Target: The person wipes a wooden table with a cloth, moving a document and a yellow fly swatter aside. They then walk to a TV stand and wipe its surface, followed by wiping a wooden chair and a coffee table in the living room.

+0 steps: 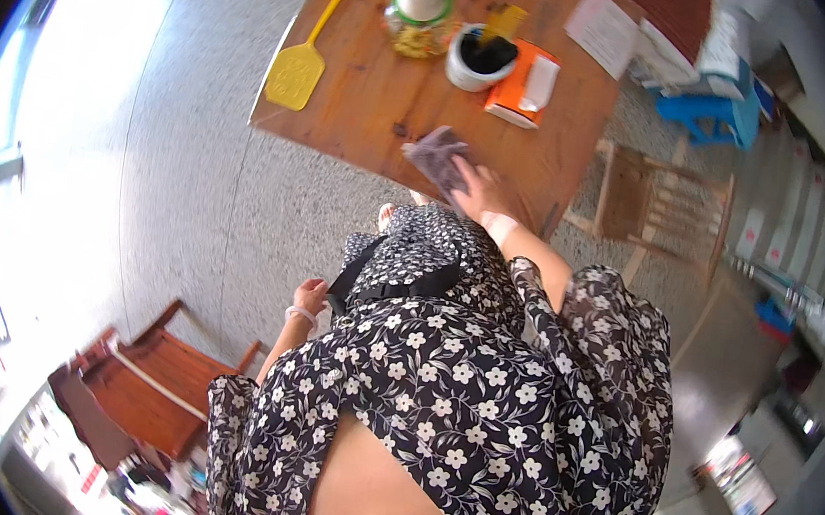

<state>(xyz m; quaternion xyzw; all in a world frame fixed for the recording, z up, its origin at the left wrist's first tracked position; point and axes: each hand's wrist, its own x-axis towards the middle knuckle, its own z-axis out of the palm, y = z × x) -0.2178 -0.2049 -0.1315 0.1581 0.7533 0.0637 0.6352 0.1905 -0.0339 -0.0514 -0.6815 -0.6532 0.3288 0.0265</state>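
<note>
My right hand (481,191) holds a greyish-purple cloth (438,156) against the wooden table (366,124), close to its near edge. The fingers lie over the cloth's right side. Down at my left side hangs my left hand (311,295), away from the table, with a pale bangle at the wrist. Its fingers look loosely curled, and their inner side is hidden. Beyond the cloth stand a white pot (469,75) with dark contents, an orange tissue box (508,105) and a green-rimmed clear jar (416,20).
A yellow fly swatter (296,75) lies at the table's left edge. Papers (604,30) rest at the far right. A wooden chair (622,197) and a blue stool (721,120) stand right of the table. Behind me on the left is a reddish wooden chair (159,374).
</note>
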